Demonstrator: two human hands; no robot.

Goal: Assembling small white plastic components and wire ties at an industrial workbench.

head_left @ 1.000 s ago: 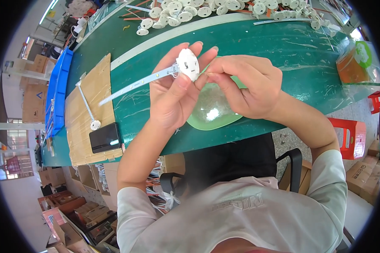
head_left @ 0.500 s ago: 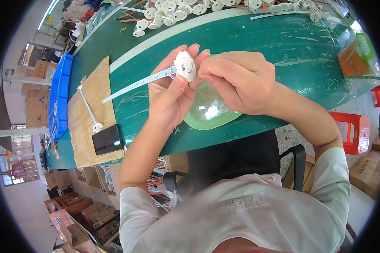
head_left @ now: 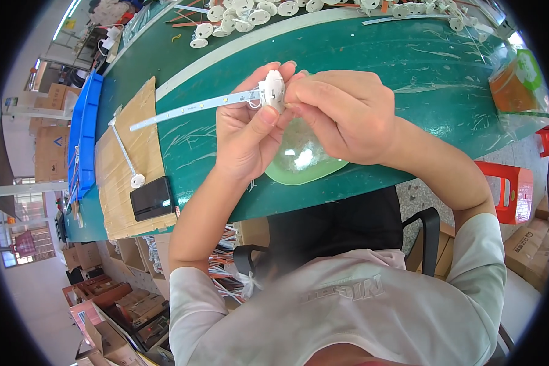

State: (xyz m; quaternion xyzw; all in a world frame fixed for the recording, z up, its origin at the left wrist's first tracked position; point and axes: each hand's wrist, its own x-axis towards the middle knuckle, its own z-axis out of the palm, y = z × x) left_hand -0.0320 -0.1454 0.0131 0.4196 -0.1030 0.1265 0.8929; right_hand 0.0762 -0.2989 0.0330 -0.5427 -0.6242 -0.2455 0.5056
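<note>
My left hand (head_left: 245, 131) grips a round white plastic end cap (head_left: 273, 91) between thumb and fingers, above the green table. A thin LED strip (head_left: 192, 110) runs from the cap out to the left, joined by short white wires. My right hand (head_left: 348, 116) is closed in a pinch at the cap's right edge; what sits between its fingertips is too small to make out. Beneath the hands stands a light-green bowl (head_left: 308, 174), partly hidden, its contents unclear.
Many white caps (head_left: 244, 24) with strips lie along the table's far side. On the left, cardboard (head_left: 113, 201) bears another strip (head_left: 123, 146) and a black phone (head_left: 152, 199), beside a blue tray (head_left: 86, 137). An orange-and-green bag (head_left: 511, 85) stands far right, above a red stool (head_left: 509, 192).
The cap has turned edge-on, and its strip has swung up closer to level, reaching farther left. Both hands stay close together at the cap.
</note>
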